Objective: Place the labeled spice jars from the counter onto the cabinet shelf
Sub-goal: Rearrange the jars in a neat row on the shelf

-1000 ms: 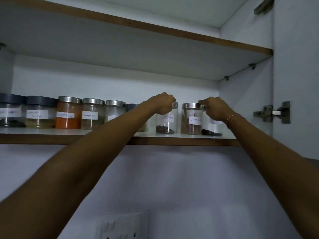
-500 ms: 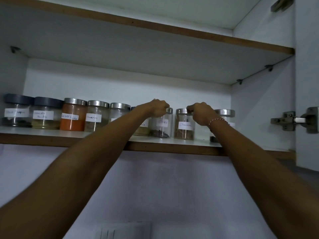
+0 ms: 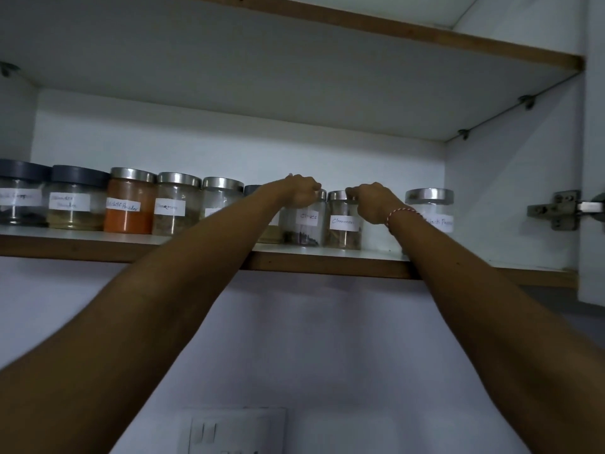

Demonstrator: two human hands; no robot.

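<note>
Both glass, steel-lidded jars now stand together on the white wood-edged shelf (image 3: 327, 253), slid left from a second ago. The left hand (image 3: 302, 191) grips the cloves jar (image 3: 306, 221) by its lid; at its 3 o'clock, the right hand (image 3: 373, 203) pinches the cinnamon jar (image 3: 343, 221). Placement looks nearly finished.

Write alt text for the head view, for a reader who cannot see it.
Two arms reach up to a cabinet shelf: the left hand grips the lid of the cloves jar, the right hand the lid of the cinnamon jar beside it. More labeled jars line the shelf, including an orange powder jar.
</note>
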